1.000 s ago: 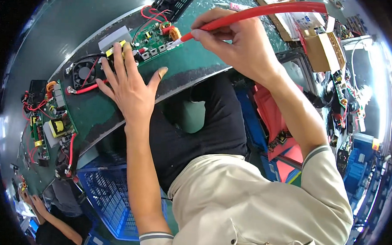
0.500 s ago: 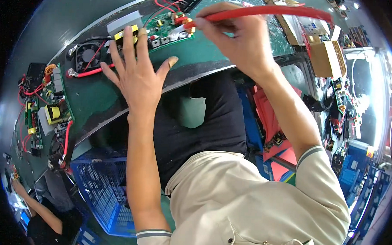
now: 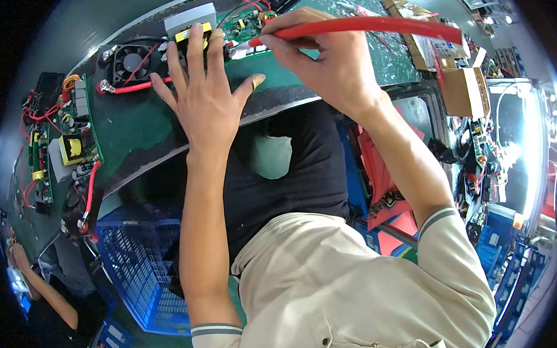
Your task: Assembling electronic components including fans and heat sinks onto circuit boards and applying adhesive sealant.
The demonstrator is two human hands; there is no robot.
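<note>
My right hand (image 3: 337,68) is closed around a long red-handled tool (image 3: 382,27); its pale tip reaches a green circuit board (image 3: 250,32) near the board's front edge. What kind of tool it is, the blur at the tip does not show. My left hand (image 3: 210,113) lies with fingers spread over the board's left part, fingertips at a yellow-wrapped transformer (image 3: 186,33) and a grey heatsink block (image 3: 192,17). Its fingers hide some components. Beside it, a black fan (image 3: 132,63) and a thick red cable (image 3: 134,88) with a metal lug lie on the bench.
Another populated board (image 3: 87,121) with a red lead stands at the bench's left. Below is a blue plastic basket (image 3: 143,261). Cardboard boxes (image 3: 462,91) stand at the right, red sheets (image 3: 377,165) lower down. A co-worker's arm (image 3: 47,288) shows at the lower left.
The tool's tip has moved left along the board, closer to my left hand, with my right hand shifting along. My left hand keeps its spread pose. The whole view has shifted slightly.
</note>
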